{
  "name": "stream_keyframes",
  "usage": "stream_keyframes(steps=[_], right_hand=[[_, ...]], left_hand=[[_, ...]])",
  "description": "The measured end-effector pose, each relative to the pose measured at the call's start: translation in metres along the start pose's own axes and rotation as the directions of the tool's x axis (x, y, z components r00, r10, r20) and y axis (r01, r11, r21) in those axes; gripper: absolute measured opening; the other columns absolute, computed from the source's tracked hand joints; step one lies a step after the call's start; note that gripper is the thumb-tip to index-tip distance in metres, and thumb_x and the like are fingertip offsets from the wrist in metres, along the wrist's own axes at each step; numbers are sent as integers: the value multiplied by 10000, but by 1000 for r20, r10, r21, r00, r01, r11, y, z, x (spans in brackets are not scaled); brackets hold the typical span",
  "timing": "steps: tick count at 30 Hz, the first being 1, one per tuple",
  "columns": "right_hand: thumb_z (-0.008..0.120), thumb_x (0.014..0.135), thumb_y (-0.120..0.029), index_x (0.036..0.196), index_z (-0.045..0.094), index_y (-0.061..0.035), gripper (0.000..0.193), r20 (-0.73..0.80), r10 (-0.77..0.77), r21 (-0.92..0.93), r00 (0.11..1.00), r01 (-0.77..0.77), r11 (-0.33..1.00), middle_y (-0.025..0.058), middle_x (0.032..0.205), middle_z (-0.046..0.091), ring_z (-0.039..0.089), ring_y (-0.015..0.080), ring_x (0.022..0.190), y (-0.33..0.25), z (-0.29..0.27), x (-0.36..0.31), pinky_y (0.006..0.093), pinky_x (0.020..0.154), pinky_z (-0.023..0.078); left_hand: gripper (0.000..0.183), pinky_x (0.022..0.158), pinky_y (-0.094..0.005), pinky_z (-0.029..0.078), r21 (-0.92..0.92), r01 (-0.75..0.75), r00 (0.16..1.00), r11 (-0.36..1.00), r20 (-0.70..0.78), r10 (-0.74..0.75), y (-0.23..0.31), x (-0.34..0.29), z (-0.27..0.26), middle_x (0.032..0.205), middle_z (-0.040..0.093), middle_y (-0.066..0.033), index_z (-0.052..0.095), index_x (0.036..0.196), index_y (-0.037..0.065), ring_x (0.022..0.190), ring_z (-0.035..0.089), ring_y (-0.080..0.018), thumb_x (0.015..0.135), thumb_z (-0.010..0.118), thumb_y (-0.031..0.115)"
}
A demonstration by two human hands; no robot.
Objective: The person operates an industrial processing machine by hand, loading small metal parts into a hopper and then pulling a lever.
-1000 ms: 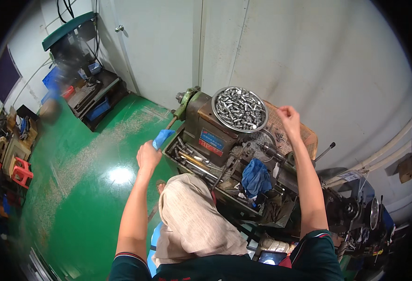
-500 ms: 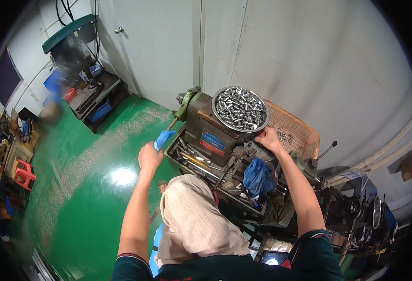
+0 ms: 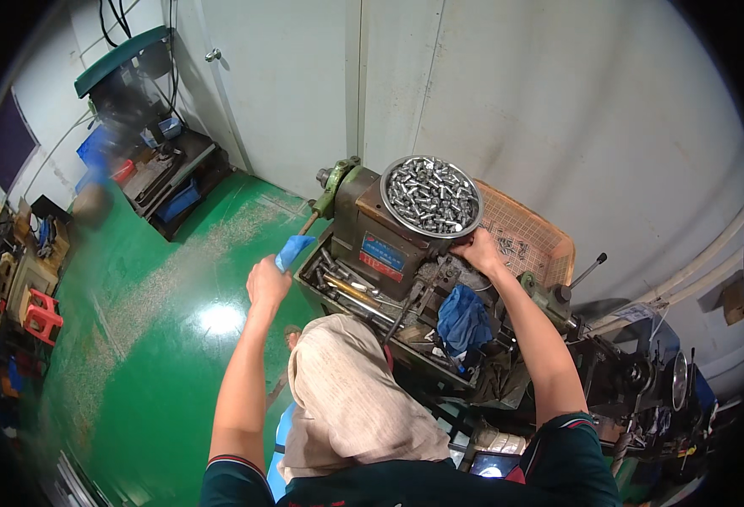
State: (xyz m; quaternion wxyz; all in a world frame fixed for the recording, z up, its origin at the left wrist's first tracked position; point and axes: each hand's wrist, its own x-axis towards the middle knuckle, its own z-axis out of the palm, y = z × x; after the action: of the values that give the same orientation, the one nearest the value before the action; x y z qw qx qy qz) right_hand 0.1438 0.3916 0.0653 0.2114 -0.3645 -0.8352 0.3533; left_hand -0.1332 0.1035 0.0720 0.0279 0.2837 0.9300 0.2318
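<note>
My left hand (image 3: 267, 284) is closed around the end of a lever (image 3: 308, 224) whose grip is wrapped in blue material (image 3: 293, 252). The lever joins a green arm on the left end of a small bench lathe (image 3: 382, 224). At the lathe's other side, my right hand (image 3: 482, 253) reaches in just below a round metal bowl (image 3: 407, 226). Its fingertips are bent together beside the spindle, and what they hold is hidden. Many small shiny metal pins (image 3: 434, 194) fill the bowl, which rests on top of the lathe.
An orange mesh basket (image 3: 549, 238) with some metal pins stands behind my right hand. A crumpled blue cloth (image 3: 463, 319) lies on the machine among rods and tools. More machinery (image 3: 638, 372) is at the right. A red stool (image 3: 43, 317) stands far left on the green floor.
The whole view has shifted very slightly. Both hands stay in nearly the same places, the left on the lever and the right below the bowl.
</note>
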Motion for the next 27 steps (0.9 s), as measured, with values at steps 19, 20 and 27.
stream_keyframes(steps=[19, 20, 27], right_hand=[[561, 713, -326, 798, 624, -113, 238, -348, 178, -705, 920, -382, 598, 136, 933, 597, 531, 300, 948, 75, -155, -4, 403, 785, 432], [540, 732, -364, 827, 619, -96, 295, -338, 248, -718, 908, -419, 556, 128, 1002, 576, 468, 284, 1055, 70, -169, -15, 450, 854, 373], [463, 831, -362, 865, 573, -44, 339, -529, 16, -749, 849, -475, 463, 105, 1057, 518, 409, 281, 1105, 142, -231, -145, 479, 869, 321]], left_hand=[[191, 751, -394, 471, 243, 59, 994, 968, 77, -80, -34, 74, -17, 910, 610, -167, 634, 842, 42, 876, 585, -315, 689, 519, 59], [191, 751, -394, 471, 245, 70, 993, 967, 72, -90, -40, 74, -18, 910, 610, -167, 634, 842, 42, 876, 585, -315, 689, 519, 59], [166, 725, -404, 475, 231, 32, 999, 972, 30, -39, -44, 72, -15, 875, 612, -169, 622, 820, 38, 847, 589, -323, 683, 535, 72]])
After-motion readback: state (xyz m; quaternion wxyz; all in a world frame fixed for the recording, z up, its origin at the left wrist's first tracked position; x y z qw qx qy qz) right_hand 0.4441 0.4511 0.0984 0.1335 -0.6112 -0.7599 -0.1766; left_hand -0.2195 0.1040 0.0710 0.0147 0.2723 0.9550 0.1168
